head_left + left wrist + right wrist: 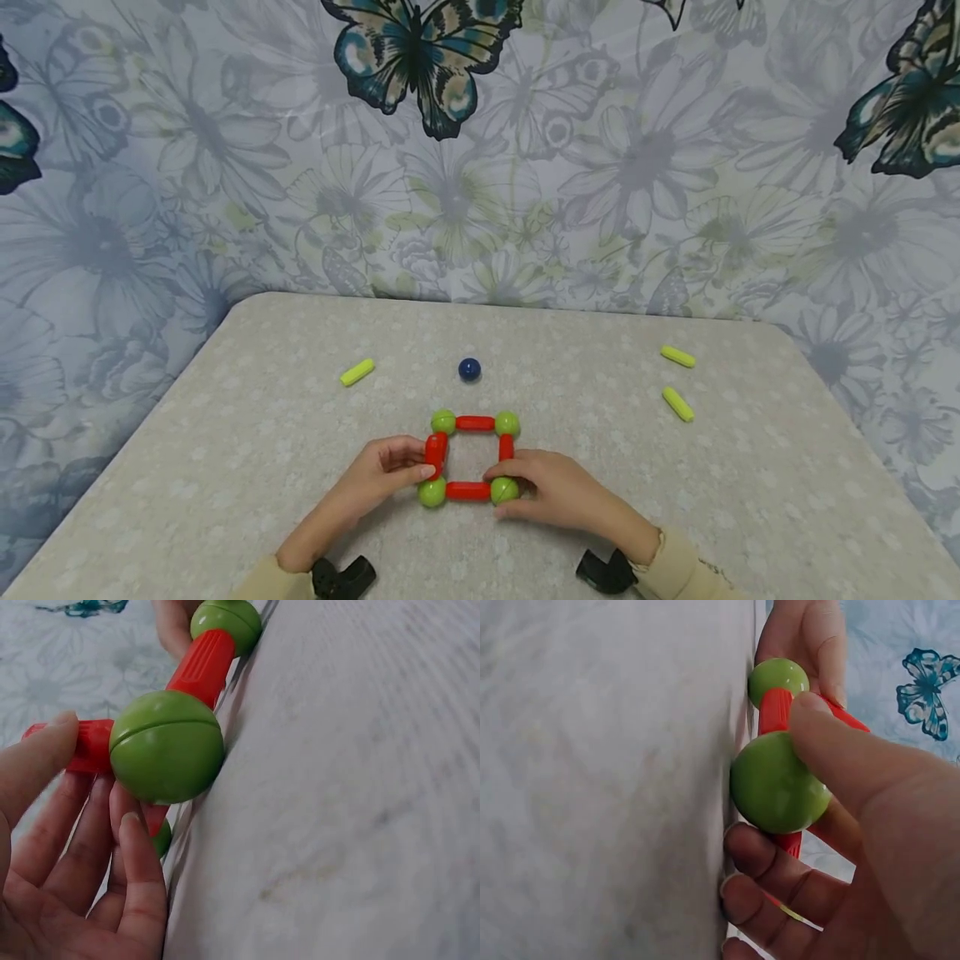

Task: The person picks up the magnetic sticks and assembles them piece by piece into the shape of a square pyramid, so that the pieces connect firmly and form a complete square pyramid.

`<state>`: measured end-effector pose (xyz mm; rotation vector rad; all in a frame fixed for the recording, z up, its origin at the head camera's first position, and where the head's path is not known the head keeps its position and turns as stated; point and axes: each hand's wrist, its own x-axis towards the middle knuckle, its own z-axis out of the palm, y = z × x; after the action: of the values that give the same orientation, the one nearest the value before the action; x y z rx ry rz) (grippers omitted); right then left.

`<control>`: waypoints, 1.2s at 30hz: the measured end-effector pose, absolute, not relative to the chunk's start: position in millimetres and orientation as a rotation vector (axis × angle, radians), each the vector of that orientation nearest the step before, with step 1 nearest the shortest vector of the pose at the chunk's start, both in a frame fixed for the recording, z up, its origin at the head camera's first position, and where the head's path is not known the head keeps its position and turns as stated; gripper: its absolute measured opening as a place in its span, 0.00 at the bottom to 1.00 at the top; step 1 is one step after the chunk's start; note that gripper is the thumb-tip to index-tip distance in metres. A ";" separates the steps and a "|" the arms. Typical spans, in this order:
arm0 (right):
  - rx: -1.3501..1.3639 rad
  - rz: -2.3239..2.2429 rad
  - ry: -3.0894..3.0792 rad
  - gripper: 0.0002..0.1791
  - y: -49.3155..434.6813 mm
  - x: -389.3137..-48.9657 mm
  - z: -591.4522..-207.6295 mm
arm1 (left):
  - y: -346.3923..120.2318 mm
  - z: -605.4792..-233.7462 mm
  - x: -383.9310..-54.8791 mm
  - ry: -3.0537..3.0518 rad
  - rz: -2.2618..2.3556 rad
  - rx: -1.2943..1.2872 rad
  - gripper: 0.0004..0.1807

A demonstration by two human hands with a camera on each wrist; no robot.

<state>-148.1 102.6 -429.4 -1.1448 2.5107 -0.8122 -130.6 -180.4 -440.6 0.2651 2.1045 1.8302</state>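
Observation:
A square frame of red rods and green balls lies on the table, with a ball at each corner. My left hand [388,468] pinches a red rod [94,745] between thumb and fingers. That rod rises from the near-left green ball [166,747], away from the tabletop. At the near-right corner, my right hand [551,490] grips another green ball [778,783] with thumb and fingers. The near red rod [468,491] joins these two balls. Across the far side, a red rod [476,423] links the far-left ball [443,422] and the far-right ball [507,423].
Behind the frame sits a dark blue ball [469,369]. One yellow rod [357,372] lies at the back left. Toward the right lie two more, a farther yellow rod [678,357] and a nearer yellow rod [678,404]. A patterned cloth covers the table [570,367], which meets a butterfly-print backdrop [480,208].

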 end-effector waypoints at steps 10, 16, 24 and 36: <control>-1.127 -0.872 2.483 0.20 106.2 -148.0 -434.0 | -183.3 -438.3 -175.4 2.294 1.737 0.392 0.22; -1.139 -0.889 2.447 0.20 106.5 -150.4 -434.0 | -173.8 -437.7 -196.4 2.311 1.490 0.712 0.19; -1.163 -0.963 2.355 0.20 121.5 -163.3 -432.5 | -182.5 -437.4 -181.8 2.338 1.463 0.736 0.17; -1.162 -1.202 2.371 0.16 137.0 -203.4 -434.8 | -177.8 -432.6 -148.0 2.318 1.401 0.955 0.18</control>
<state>-203.4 137.0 -434.8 -1.1618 2.3710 -1.2022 -148.0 -177.8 -432.6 0.9548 2.3185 1.4013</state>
